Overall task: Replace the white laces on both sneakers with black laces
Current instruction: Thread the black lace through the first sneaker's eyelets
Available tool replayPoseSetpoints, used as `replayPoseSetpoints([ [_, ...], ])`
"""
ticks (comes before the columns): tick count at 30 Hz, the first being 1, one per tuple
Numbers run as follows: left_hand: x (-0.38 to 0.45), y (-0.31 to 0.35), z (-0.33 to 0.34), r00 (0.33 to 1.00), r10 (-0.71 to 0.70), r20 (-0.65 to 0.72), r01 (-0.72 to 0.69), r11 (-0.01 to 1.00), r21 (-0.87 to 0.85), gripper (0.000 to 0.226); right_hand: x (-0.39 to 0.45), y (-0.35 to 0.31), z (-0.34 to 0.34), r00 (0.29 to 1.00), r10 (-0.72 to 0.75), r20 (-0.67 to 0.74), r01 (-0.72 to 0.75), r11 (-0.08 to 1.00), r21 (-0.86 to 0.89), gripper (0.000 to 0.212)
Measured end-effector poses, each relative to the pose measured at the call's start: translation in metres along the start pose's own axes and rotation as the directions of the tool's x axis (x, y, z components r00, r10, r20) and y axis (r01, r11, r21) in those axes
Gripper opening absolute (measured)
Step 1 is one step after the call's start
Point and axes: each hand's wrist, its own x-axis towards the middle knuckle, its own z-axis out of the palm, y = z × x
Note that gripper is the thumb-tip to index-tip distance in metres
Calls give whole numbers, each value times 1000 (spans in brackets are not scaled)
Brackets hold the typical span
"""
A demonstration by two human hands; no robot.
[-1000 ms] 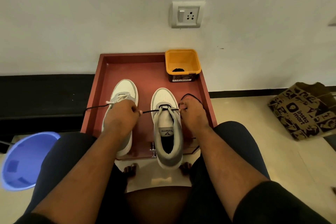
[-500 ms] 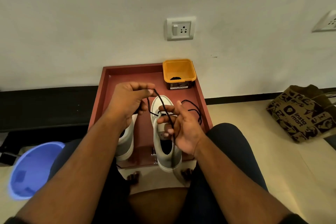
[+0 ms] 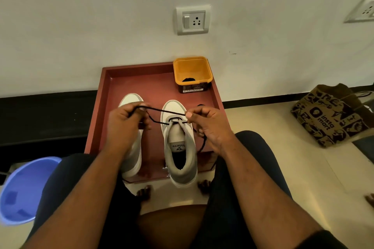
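Two white and grey sneakers stand on a red-brown tray (image 3: 129, 75). The right sneaker (image 3: 179, 141) has a black lace (image 3: 164, 111) threaded through its front eyelets. My left hand (image 3: 124, 125) pinches one end of that lace above the left sneaker (image 3: 130, 100), which it mostly hides. My right hand (image 3: 210, 125) pinches the lace at the right sneaker's far side, and the strand runs taut between both hands. More black lace hangs below my right hand.
A yellow-rimmed tub (image 3: 192, 73) with something black inside sits at the tray's far right corner. A blue plastic basin (image 3: 22, 190) lies on the floor at left, a printed paper bag (image 3: 332, 119) at right. The wall stands just behind the tray.
Both hands came down from a raised position and spread apart. The lace, earlier looped loosely between them, is now stretched straight across above the right sneaker's toe.
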Motion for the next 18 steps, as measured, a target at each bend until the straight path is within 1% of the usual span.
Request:
replayPoseSetpoints([
  [2,9,-5,-18,992,-71,-104,71,997,-4,24,4,-2,-7,997,-31,-70,28,999,-41,7],
  [3,11,-5,-24,990,-72,-124,84,991,101,34,6,-2,-9,995,-48,-91,42,997,-66,8],
  [4,11,-4,-28,996,-31,-85,55,954,295,52,8,-1,-10,993,-63,-103,54,994,-93,10],
  [5,8,-2,-29,1000,10,19,-18,882,470,72,9,1,-8,992,-78,-101,66,991,-120,10],
  [6,5,-1,-24,991,28,130,-94,837,539,88,11,2,-6,992,-91,-87,77,986,-150,11],
  [7,-2,3,-14,976,21,218,-128,862,491,94,11,4,-3,993,-99,-62,87,981,-175,12],
  [8,-8,7,-2,960,9,281,-117,922,370,89,12,6,0,994,-100,-36,91,978,-189,13],
  [9,-12,8,10,950,-2,311,-78,966,244,77,12,7,3,995,-98,-12,94,978,-187,14],
  [10,-15,6,22,948,-1,318,-47,989,143,61,12,8,5,995,-95,9,95,979,-181,14],
  [11,-14,2,29,952,7,307,-42,993,107,45,13,9,5,995,-92,24,95,979,-183,15],
  [12,-13,-1,32,959,26,282,-63,990,126,29,14,9,5,996,-86,33,91,977,-195,14],
  [13,-11,-3,32,970,41,238,-79,985,153,19,15,9,3,996,-81,30,85,973,-213,15],
  [16,2,-10,18,998,45,32,-52,969,240,13,19,8,-5,997,-74,-8,69,963,-261,16],
  [18,9,-11,5,995,70,-75,-46,957,287,10,21,7,-8,996,-84,-33,73,962,-264,16],
])
